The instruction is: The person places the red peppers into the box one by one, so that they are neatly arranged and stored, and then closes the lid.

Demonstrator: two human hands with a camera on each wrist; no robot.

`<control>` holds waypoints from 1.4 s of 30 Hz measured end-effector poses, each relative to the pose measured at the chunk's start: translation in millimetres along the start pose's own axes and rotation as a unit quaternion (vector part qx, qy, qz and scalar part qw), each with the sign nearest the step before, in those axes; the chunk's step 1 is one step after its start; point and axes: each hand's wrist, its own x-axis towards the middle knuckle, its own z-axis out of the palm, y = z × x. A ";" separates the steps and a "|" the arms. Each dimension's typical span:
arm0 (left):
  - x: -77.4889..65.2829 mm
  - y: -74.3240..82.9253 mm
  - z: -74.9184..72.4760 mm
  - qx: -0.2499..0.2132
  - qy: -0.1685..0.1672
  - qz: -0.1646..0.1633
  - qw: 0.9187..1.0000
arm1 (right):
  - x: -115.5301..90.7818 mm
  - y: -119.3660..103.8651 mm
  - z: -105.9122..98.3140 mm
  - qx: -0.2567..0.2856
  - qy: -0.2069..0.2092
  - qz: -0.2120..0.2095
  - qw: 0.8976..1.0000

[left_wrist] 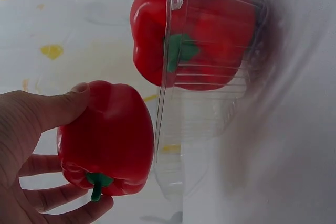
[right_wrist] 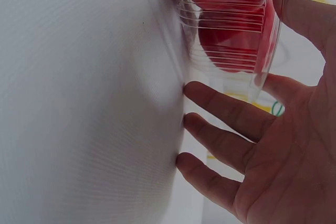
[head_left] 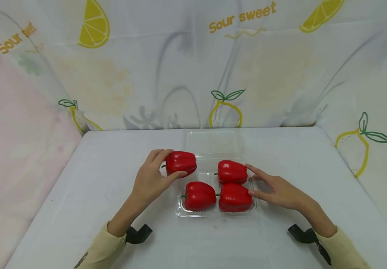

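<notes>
My left hand grips a red bell pepper between thumb and fingers, over the back left part of a clear plastic clamshell box. In the left wrist view this bell pepper hangs beside the box wall, its green stem toward the fingers. Three more red bell peppers lie in the box: one at front left, one at front right, one at back right. My right hand is at the box's right side, fingers spread and fairly straight, with thumb and index finger at the rim.
The box's clear lid lies folded open toward the back of the white table. A fabric backdrop with printed lemons rises behind the table. Black straps show at both wrists.
</notes>
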 end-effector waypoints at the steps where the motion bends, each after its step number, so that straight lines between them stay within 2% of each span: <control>1: 0.6 1.4 1.7 0.000 0.000 0.004 1.000 | 0.1 0.0 0.1 0.001 0.000 0.000 1.000; 13: 6.4 16.3 21.6 0.025 -0.009 0.058 0.998 | 0.3 1.1 0.9 0.001 0.000 0.000 1.000; 22: 8.5 21.9 34.2 0.039 -0.035 0.079 0.996 | 0.2 1.0 0.0 0.000 -0.003 0.001 1.000; 33: 6.1 25.9 43.7 0.059 -0.060 0.076 0.994 | -0.2 0.0 0.3 0.001 0.002 0.000 1.000; 42: 2.9 28.8 39.0 0.055 -0.073 0.078 0.993 | -0.4 -0.4 0.3 0.002 0.001 0.001 1.000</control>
